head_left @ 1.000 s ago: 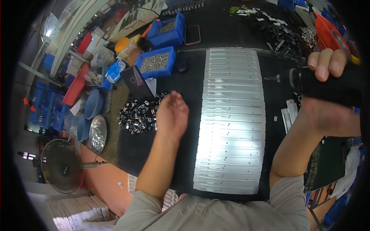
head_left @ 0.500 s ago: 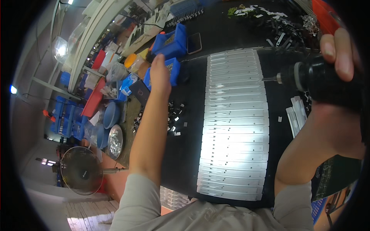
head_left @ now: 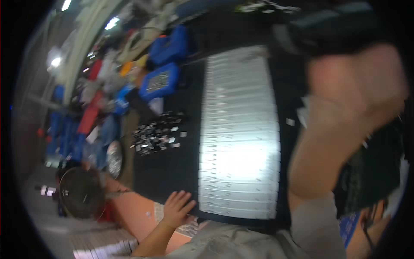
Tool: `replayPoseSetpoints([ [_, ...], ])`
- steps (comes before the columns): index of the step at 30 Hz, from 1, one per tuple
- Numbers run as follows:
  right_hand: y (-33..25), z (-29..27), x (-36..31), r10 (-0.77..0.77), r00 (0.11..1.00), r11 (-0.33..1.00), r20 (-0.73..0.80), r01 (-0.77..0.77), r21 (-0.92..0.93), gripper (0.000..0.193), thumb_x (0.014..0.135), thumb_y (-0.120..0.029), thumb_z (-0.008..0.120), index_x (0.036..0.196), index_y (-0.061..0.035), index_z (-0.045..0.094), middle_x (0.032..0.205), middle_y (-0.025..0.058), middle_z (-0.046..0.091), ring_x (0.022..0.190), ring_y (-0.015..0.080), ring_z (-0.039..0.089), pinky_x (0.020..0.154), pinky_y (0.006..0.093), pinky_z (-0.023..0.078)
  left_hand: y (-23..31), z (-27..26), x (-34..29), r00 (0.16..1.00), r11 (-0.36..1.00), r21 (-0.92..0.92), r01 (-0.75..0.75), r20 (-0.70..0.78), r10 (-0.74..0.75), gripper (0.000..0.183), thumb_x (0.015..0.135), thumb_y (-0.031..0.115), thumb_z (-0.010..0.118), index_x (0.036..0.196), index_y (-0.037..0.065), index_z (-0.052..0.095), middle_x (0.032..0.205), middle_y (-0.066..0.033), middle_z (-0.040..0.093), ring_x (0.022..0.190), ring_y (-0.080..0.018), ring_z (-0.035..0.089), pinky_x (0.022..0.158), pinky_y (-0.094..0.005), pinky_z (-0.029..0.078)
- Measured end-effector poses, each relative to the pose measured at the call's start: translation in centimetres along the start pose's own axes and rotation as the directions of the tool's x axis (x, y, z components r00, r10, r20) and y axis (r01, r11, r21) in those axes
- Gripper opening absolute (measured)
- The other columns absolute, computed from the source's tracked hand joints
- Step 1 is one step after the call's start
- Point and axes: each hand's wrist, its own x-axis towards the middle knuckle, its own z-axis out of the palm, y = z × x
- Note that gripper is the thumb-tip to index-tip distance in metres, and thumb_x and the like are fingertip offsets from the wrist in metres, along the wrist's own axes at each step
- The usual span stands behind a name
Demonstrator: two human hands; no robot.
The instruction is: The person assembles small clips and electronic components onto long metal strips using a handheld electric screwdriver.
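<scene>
My left hand (head_left: 176,210) is at the near edge of the black table (head_left: 166,177), fingers spread and nothing in them. A block of pale metal strips (head_left: 239,116), laid side by side, runs down the middle between my arms. Glare whitens its lower part. Beyond the right side of the strips, my right hand (head_left: 358,80) is raised, closed around a black power screwdriver (head_left: 334,30). Motion blurs this hand and the tool; the bit cannot be made out.
Small black and silver pieces (head_left: 155,136) lie scattered left of the strips. A blue bin (head_left: 159,81) of small parts stands behind them, another blue bin (head_left: 170,45) farther back. At the left are a fan (head_left: 82,193) and a metal bowl (head_left: 114,159).
My left hand has come back from the blue bins to the table's near edge. My right hand and the screwdriver have swung up and left, off the strips. The view has shifted and blurred.
</scene>
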Motion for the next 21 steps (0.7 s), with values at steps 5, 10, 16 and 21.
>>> replayPoseSetpoints([
  [5, -1.8, -4.2, 0.5, -0.166, 0.985, 0.89, 0.049, 0.171, -0.424, 0.024, 0.085, -0.016, 0.069, 0.093, -0.0033, 0.051, 0.077, 0.003, 0.056, 0.062, 0.0088, 0.054, 0.056, 0.0243, 0.046, 0.5, 2.4, -0.3, 0.953, 0.961, 0.267, 0.077, -0.303, 0.008, 0.049, 0.088, 0.045, 0.063, 0.117, 0.006, 0.059, 0.124, -0.0178, 0.062, 0.116, -0.0417, 0.058, 0.098, -0.0555, 0.043],
  [10, -4.8, -3.8, 0.7, 0.093, 0.983, 0.783, -0.155, -0.169, -0.599, 0.025, 0.084, -0.02, 0.07, 0.088, -0.0007, 0.055, 0.065, 0.0017, 0.054, 0.053, 0.0095, 0.054, 0.049, 0.026, 0.046, 0.4, 3.1, 0.6, 0.947, 0.955, 0.29, 0.053, -0.318, 0.045, 0.043, 0.09, 0.033, 0.06, 0.121, 0.003, 0.056, 0.128, -0.0189, 0.06, 0.12, -0.0415, 0.055, 0.1, -0.0534, 0.042],
  [16, -22.6, -4.3, 3.5, -0.089, 0.964, 0.164, -0.252, -0.235, -0.958, 0.021, 0.08, -0.015, 0.071, 0.097, -0.0043, 0.063, 0.079, 0.0067, 0.064, 0.069, 0.0194, 0.062, 0.058, 0.0351, 0.049, 1.2, 2.8, 0.1, 0.934, 0.95, 0.301, 0.086, -0.357, 0.028, 0.038, 0.09, 0.03, 0.06, 0.118, 0.004, 0.058, 0.125, -0.0183, 0.062, 0.118, -0.0408, 0.057, 0.098, -0.052, 0.043],
  [21, -40.3, -11.2, 9.2, -0.563, 0.826, -0.169, 0.015, -0.097, -0.981, 0.05, 0.068, -0.009, 0.081, 0.111, 0.0021, 0.057, 0.093, 0.0098, 0.066, 0.079, 0.0213, 0.066, 0.069, 0.0353, 0.055, 1.3, 2.9, 0.6, 0.93, 0.955, 0.287, 0.072, -0.366, 0.039, 0.039, 0.09, 0.032, 0.06, 0.118, 0.005, 0.059, 0.125, -0.0183, 0.062, 0.117, -0.0406, 0.058, 0.096, -0.0512, 0.044],
])
